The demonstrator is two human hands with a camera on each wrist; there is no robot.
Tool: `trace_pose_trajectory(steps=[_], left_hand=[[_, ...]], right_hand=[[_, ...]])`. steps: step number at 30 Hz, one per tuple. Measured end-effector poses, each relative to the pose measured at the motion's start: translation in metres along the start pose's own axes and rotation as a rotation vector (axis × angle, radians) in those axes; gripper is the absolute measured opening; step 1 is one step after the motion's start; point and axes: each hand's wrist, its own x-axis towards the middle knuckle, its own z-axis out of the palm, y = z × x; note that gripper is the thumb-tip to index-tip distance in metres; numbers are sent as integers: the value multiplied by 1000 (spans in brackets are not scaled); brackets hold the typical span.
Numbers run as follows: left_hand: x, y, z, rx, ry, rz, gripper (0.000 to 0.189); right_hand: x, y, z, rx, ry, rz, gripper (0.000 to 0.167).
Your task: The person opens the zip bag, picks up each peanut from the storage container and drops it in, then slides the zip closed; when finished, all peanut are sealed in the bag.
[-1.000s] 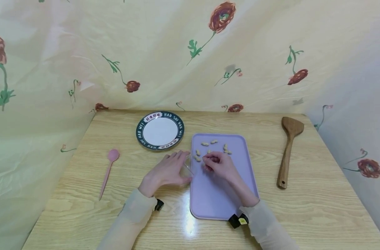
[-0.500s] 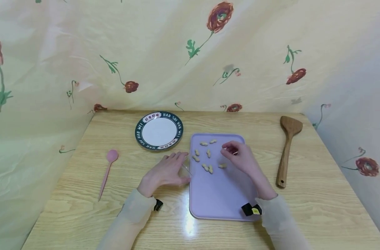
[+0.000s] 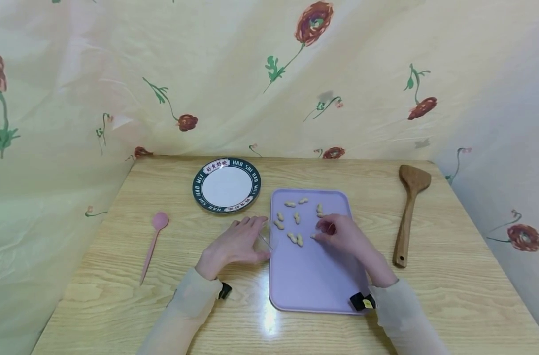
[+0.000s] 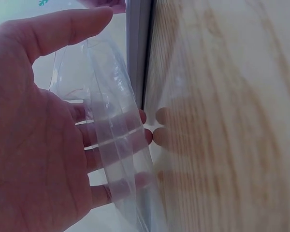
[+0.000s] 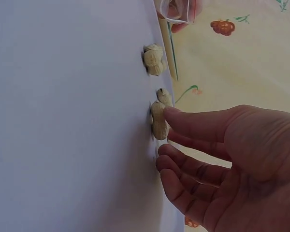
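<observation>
My left hand (image 3: 236, 244) holds a clear plastic bag (image 4: 113, 121) at the left edge of the lilac tray (image 3: 314, 286). In the left wrist view its fingers show through the plastic, with the thumb apart at the top. A red line runs along the bag (image 5: 182, 10) in the right wrist view. My right hand (image 3: 347, 239) is low over the tray, thumb and forefinger slightly parted. Its thumb tip is right at an unshelled peanut (image 5: 158, 121), partly covered in the head view. Several more peanuts (image 3: 296, 218) lie scattered over the tray's far half.
A round plate with a dark green lettered rim (image 3: 198, 190) sits behind my left hand. At the left lies a pink spoon (image 3: 159, 222); a wooden spatula (image 3: 409, 212) lies right of the tray. Flowered sheeting (image 3: 252, 98) hangs behind the table.
My right hand has gone from the peanuts near the bag to the tray's right side, then down to a peanut. Peanuts it covered now show. My left hand stays put with the bag.
</observation>
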Motion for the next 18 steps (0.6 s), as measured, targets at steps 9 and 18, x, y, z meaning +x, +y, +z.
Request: trace_pose_trajectory(steps=[9,18], left_hand=[[-1,0,-2,-2,-7,8,88],[-2,2,-4,-8,-15,0,88]], right_hand=[[2,5,5,-26,-35,-9,7],[2,3,5,-21,-46,41,4]])
